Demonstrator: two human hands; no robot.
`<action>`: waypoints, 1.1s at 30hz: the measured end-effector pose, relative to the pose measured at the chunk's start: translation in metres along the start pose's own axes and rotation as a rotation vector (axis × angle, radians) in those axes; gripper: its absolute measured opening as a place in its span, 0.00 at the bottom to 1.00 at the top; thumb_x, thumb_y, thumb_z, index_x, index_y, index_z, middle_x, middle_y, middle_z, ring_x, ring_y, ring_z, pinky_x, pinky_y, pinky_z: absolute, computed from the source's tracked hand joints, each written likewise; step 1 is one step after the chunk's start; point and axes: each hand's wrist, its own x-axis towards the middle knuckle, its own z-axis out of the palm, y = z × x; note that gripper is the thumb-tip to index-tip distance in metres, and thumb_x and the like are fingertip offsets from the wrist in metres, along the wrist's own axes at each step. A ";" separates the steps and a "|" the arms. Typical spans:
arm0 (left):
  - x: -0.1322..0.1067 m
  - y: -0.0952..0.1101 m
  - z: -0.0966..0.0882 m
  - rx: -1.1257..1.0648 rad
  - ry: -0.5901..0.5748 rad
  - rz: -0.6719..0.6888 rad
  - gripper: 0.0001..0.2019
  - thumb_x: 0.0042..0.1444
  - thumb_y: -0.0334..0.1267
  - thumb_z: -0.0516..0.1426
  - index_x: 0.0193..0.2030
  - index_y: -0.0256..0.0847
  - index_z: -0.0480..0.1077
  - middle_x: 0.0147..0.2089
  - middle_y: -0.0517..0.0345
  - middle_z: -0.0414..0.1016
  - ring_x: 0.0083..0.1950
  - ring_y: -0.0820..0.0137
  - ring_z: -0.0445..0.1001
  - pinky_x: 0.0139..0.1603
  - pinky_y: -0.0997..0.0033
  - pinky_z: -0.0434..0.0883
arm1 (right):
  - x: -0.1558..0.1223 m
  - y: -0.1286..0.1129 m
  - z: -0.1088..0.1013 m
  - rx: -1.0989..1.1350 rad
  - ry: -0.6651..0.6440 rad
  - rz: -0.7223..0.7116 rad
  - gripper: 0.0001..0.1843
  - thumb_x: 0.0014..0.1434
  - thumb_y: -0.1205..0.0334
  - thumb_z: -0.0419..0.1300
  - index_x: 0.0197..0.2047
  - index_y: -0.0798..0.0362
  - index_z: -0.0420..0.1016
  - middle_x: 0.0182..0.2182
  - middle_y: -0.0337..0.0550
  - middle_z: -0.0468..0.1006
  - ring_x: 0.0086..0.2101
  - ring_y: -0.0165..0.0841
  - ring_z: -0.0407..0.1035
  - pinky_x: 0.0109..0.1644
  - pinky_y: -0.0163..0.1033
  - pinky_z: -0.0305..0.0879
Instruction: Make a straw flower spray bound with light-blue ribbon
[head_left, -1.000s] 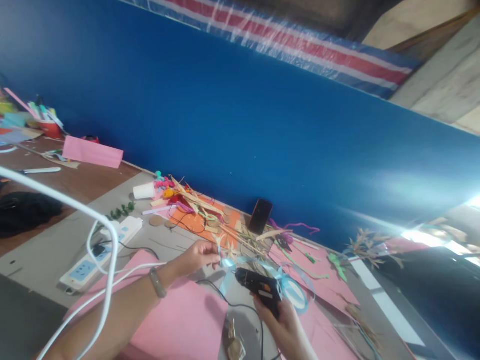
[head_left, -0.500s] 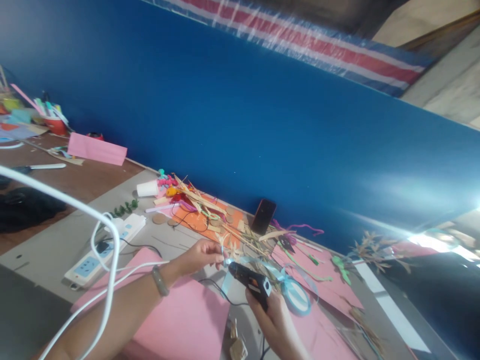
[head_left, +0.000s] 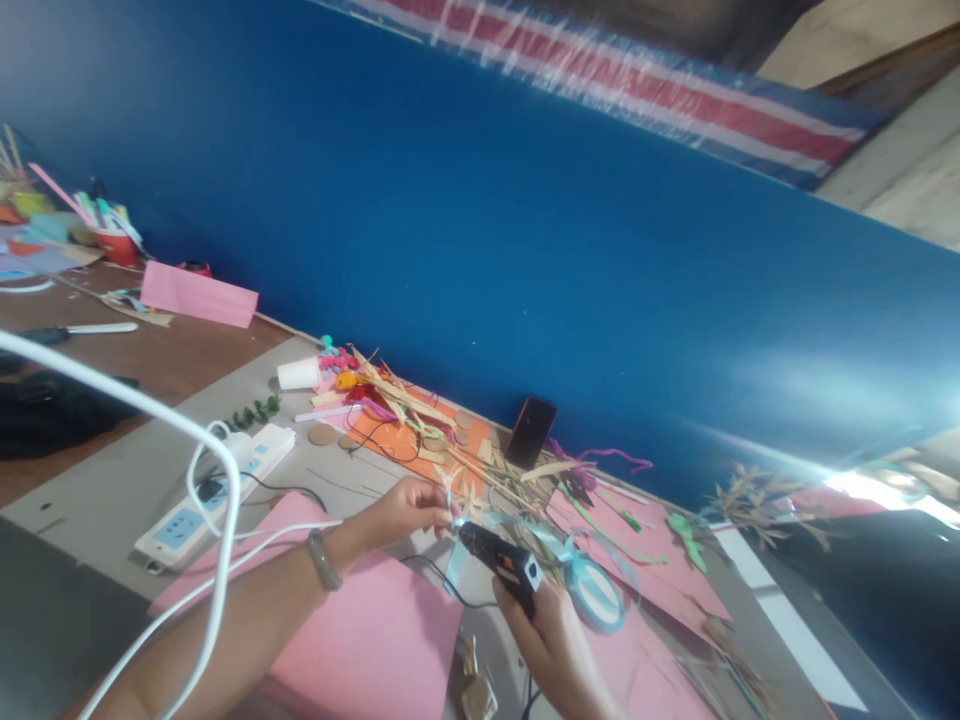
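Observation:
My right hand [head_left: 551, 630] is wrapped round the grip of a black glue gun [head_left: 504, 562], whose nozzle points left. That nozzle meets, or nearly meets, the fingertips of my left hand [head_left: 416, 508]. Between its thumb and fingers my left hand pinches a thin dried plant stem [head_left: 449, 492] with pale leaves at the top. Light blue ribbon [head_left: 459, 560] hangs by the stem and trails toward a ribbon roll [head_left: 596, 592] just right of the glue gun. The exact contact at the nozzle tip is too small to make out.
Pink paper sheets [head_left: 375, 640] lie under my forearms. A white power strip [head_left: 176, 530] and a looping white cable [head_left: 229, 500] are at left. Behind my hands are dried stalks, an orange sheet [head_left: 390, 445], a leaning phone [head_left: 531, 432] and a blue partition [head_left: 487, 230].
The whole view has shifted slightly, so everything sits a little further right. My hands, the glue gun and the stem keep nearly the same positions relative to each other.

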 end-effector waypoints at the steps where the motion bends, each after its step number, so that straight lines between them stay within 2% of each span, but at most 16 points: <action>1: 0.000 0.000 0.000 -0.001 -0.003 0.005 0.09 0.47 0.41 0.64 0.27 0.36 0.76 0.26 0.58 0.75 0.26 0.74 0.70 0.35 0.73 0.66 | 0.000 0.000 0.000 -0.003 -0.004 0.000 0.19 0.66 0.49 0.50 0.31 0.52 0.69 0.20 0.38 0.71 0.21 0.34 0.66 0.25 0.36 0.61; 12: -0.002 0.002 0.001 -0.037 -0.008 0.018 0.07 0.50 0.38 0.63 0.27 0.36 0.76 0.25 0.60 0.75 0.27 0.74 0.70 0.36 0.73 0.66 | -0.001 -0.001 -0.001 -0.008 -0.015 -0.017 0.15 0.66 0.53 0.52 0.31 0.51 0.68 0.21 0.39 0.72 0.22 0.34 0.67 0.27 0.36 0.61; 23: -0.002 0.002 0.001 -0.023 -0.006 0.039 0.08 0.49 0.38 0.64 0.24 0.36 0.75 0.25 0.59 0.75 0.28 0.73 0.71 0.37 0.73 0.67 | -0.001 -0.002 0.000 -0.042 0.004 -0.029 0.15 0.66 0.53 0.51 0.29 0.50 0.67 0.21 0.39 0.72 0.21 0.34 0.67 0.27 0.35 0.60; 28: -0.002 0.002 0.002 -0.026 -0.004 0.046 0.09 0.49 0.39 0.64 0.25 0.35 0.75 0.26 0.58 0.75 0.29 0.73 0.71 0.37 0.73 0.68 | -0.001 0.001 -0.002 -0.055 -0.060 -0.061 0.14 0.66 0.55 0.51 0.30 0.50 0.67 0.19 0.38 0.71 0.21 0.33 0.66 0.26 0.35 0.60; 33: -0.002 0.001 0.001 -0.041 -0.006 0.046 0.08 0.49 0.38 0.64 0.25 0.35 0.75 0.26 0.59 0.74 0.28 0.74 0.71 0.37 0.73 0.67 | 0.000 0.000 0.001 -0.059 -0.017 -0.034 0.14 0.66 0.55 0.50 0.31 0.50 0.66 0.21 0.39 0.72 0.22 0.34 0.67 0.26 0.35 0.60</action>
